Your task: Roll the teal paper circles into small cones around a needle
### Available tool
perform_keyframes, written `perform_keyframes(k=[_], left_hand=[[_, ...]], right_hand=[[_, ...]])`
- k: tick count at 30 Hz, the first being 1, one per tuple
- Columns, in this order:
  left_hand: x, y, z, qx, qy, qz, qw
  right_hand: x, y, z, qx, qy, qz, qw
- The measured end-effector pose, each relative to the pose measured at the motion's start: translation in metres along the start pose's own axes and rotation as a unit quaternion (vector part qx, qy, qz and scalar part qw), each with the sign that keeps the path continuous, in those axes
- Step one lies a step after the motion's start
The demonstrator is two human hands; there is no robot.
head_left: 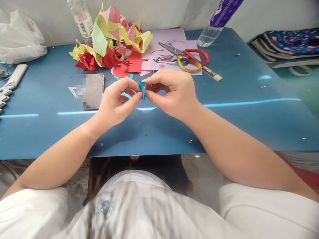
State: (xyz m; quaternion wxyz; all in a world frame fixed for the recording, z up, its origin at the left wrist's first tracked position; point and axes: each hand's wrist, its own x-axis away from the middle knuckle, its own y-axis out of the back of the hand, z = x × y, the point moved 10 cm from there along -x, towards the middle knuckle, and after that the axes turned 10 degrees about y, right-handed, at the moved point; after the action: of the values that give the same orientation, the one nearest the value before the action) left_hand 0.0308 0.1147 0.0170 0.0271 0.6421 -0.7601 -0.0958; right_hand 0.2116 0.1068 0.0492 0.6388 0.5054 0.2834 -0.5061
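A small folded teal paper piece (pixel 142 89) is held above the blue table (pixel 249 109), pinched from both sides. My left hand (pixel 117 103) grips it with thumb and fingers closed on its left edge. My right hand (pixel 171 93) pinches its right edge, and a thin wire or needle (pixel 152 79) stands upright beside those fingers. Just behind my hands lie red and teal paper circles (pixel 121 71).
A heap of yellow, green, pink and red paper scraps (pixel 112 36) sits at the back. Lilac sheets (pixel 169 43), two pairs of scissors (pixel 189 58), a ruler (pixel 211 73), a phone (pixel 93 91), two bottles (pixel 83 20), a plastic bag (pixel 20 39) and rolled paper (pixel 12 81) surround them.
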Motion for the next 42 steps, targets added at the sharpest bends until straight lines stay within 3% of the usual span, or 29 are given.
perform_keyframes(k=[3, 9, 15, 29, 36, 42], left_hand=[[0.0, 0.002, 0.001, 0.017, -0.001, -0.004, 1.0], [-0.005, -0.004, 0.007, 0.029, 0.003, 0.031, 0.999], [-0.012, -0.002, 0.007, 0.066, -0.042, 0.024, 0.997], [-0.003, 0.003, 0.005, 0.034, 0.04, -0.015, 0.998], [-0.005, 0.0, 0.012, 0.037, 0.022, -0.002, 0.999], [-0.01, 0.003, 0.016, 0.041, 0.026, -0.019, 0.999]], right_hand=[[0.001, -0.001, -0.001, 0.013, 0.002, 0.012, 1.0], [0.007, -0.005, -0.015, 0.021, -0.081, 0.041, 0.996], [0.009, -0.007, -0.021, -0.002, -0.147, 0.05, 0.988], [0.005, -0.016, -0.017, 0.008, -0.091, 0.1, 0.991], [0.008, -0.018, -0.021, 0.005, -0.098, 0.109, 0.989], [0.009, -0.009, -0.02, 0.0, -0.115, 0.053, 0.992]])
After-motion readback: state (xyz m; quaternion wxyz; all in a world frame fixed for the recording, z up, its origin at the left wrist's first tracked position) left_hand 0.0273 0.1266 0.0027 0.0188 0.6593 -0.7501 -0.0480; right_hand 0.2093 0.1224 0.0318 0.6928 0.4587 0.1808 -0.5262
